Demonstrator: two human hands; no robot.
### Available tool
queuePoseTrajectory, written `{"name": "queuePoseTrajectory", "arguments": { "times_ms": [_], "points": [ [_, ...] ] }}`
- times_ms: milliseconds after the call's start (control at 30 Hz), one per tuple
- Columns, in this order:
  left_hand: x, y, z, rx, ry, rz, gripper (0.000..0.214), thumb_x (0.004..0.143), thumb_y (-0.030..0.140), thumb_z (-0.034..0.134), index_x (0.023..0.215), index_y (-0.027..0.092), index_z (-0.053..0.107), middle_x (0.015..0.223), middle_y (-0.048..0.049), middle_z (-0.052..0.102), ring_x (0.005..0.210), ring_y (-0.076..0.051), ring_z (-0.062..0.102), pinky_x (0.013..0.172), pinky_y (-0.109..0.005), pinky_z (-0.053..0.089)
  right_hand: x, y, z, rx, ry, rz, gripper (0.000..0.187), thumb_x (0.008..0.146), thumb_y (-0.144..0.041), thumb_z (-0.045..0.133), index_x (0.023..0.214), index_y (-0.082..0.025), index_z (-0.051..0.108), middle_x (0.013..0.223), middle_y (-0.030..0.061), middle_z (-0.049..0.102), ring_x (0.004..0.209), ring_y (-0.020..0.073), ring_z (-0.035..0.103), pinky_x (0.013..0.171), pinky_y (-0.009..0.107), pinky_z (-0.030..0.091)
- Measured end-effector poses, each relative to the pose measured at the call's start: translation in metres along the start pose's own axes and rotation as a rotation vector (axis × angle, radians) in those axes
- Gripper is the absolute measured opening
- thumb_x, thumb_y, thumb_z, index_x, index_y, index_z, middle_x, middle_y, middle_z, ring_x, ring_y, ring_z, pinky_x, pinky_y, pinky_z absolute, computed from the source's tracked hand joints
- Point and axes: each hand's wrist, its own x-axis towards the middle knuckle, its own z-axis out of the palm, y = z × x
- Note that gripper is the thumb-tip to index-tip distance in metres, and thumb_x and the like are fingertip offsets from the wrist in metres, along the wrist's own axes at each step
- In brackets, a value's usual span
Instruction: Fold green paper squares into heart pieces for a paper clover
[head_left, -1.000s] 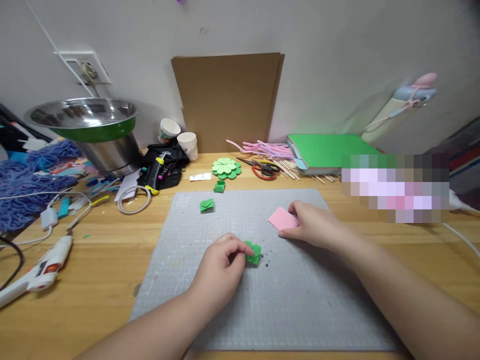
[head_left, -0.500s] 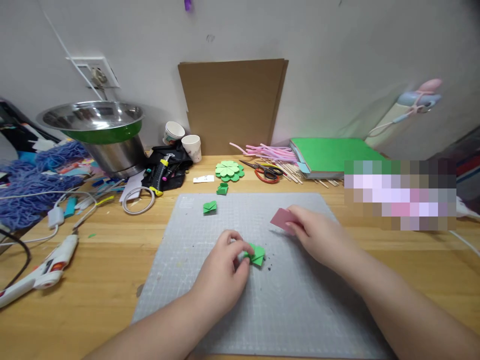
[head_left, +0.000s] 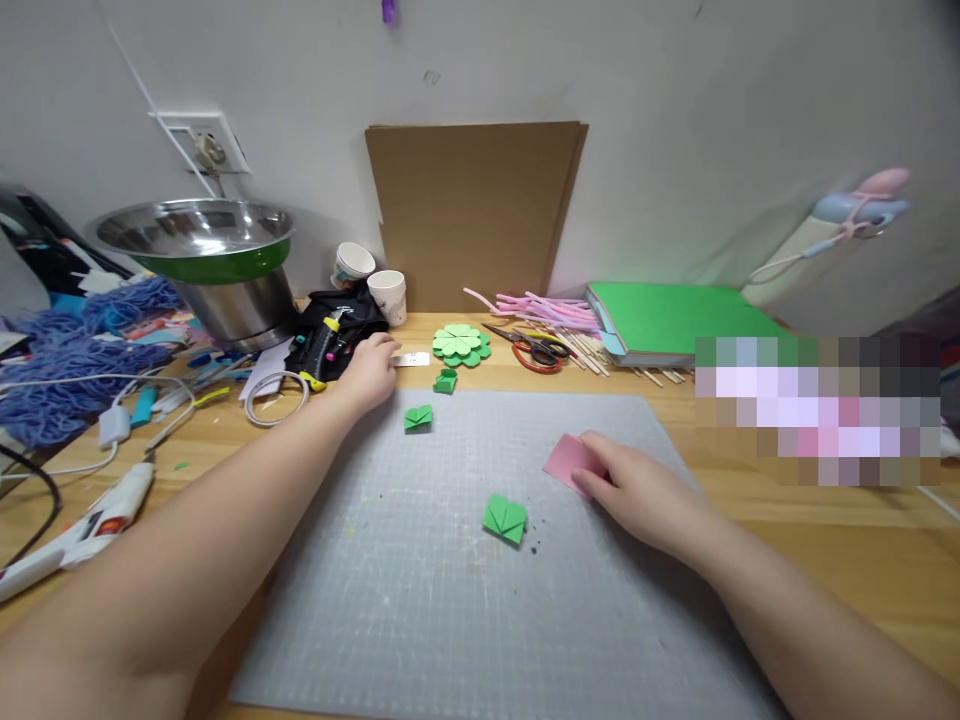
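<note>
Head view: right fingers (head_left: 604,452) closed on pink paper (head_left: 562,463), left fingers (head_left: 380,346) near white strip (head_left: 415,359), grip unclear.

Craft clutter along the far edge of the table (head_left: 735,462).
We log blue yarn (head_left: 56,350) toward the far-left corner, then a steel bowl (head_left: 161,235), green showing beneath its rim. Near the left edge lies a white glue gun (head_left: 120,500). Along the far edge we note two paper cups (head_left: 387,300), brown cardboard (head_left: 472,215) leaning on the wall (head_left: 652,130), pink stems (head_left: 551,310), wooden sticks (head_left: 592,354), scissors (head_left: 531,341) just in front, a green-covered book (head_left: 682,315) further right.
</note>
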Motion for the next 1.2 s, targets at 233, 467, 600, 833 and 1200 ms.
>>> {"name": "queuePoseTrajectory", "arguments": {
  "times_ms": [233, 467, 600, 833, 1200],
  "points": [
    [-0.017, 0.004, 0.015, 0.107, -0.086, 0.158, 0.031, 0.090, 0.031, 0.055, 0.118, 0.017, 0.055, 0.121, -0.0093, 0.056, 0.101, -0.022, 0.059, 0.085, -0.043, 0.051, 0.000, -0.002, -0.001, 0.023, 0.012, 0.010, 0.014, 0.085, -0.028, 0.047, 0.074, -0.022, 0.040, 0.075, 0.0008, 0.061, 0.065, 0.0170, 0.054, 0.052, 0.025, 0.027],
    [-0.021, 0.014, 0.010, 0.188, -0.111, 0.154, 0.033, 0.090, 0.032, 0.055, 0.120, 0.017, 0.053, 0.123, -0.0098, 0.055, 0.104, -0.023, 0.058, 0.087, -0.045, 0.050, 0.001, 0.000, 0.000, 0.010, 0.003, 0.015, 0.015, 0.086, -0.029, 0.046, 0.074, -0.022, 0.039, 0.075, 0.0004, 0.060, 0.066, 0.0173, 0.054, 0.053, 0.025, 0.028],
    [-0.023, 0.019, 0.012, 0.219, -0.107, 0.097, 0.036, 0.090, 0.034, 0.055, 0.122, 0.017, 0.052, 0.125, -0.0101, 0.054, 0.106, -0.024, 0.056, 0.088, -0.047, 0.048, 0.001, -0.001, -0.001, 0.016, -0.006, 0.018, 0.015, 0.086, -0.028, 0.045, 0.074, -0.022, 0.039, 0.074, 0.0000, 0.059, 0.066, 0.0172, 0.054, 0.053, 0.025, 0.029],
    [-0.029, 0.019, 0.014, 0.246, -0.102, -0.045, 0.047, 0.092, 0.053, 0.035, 0.131, 0.032, 0.051, 0.119, -0.0093, 0.054, 0.109, -0.028, 0.052, 0.095, -0.047, 0.036, 0.001, -0.001, -0.002, 0.025, -0.002, 0.018, 0.016, 0.085, -0.029, 0.046, 0.073, -0.022, 0.039, 0.074, 0.0005, 0.060, 0.065, 0.0168, 0.053, 0.052, 0.025, 0.028],
    [-0.033, 0.017, 0.020, 0.132, -0.027, -0.046, 0.051, 0.090, 0.051, 0.035, 0.132, 0.026, 0.049, 0.121, -0.0116, 0.056, 0.117, -0.029, 0.048, 0.105, -0.049, 0.022, -0.002, -0.006, -0.006, 0.091, 0.072, -0.038, 0.017, 0.087, -0.030, 0.046, 0.072, -0.022, 0.043, 0.068, -0.0006, 0.058, 0.062, 0.0163, 0.053, 0.053, 0.025, 0.031]
  ]
}}
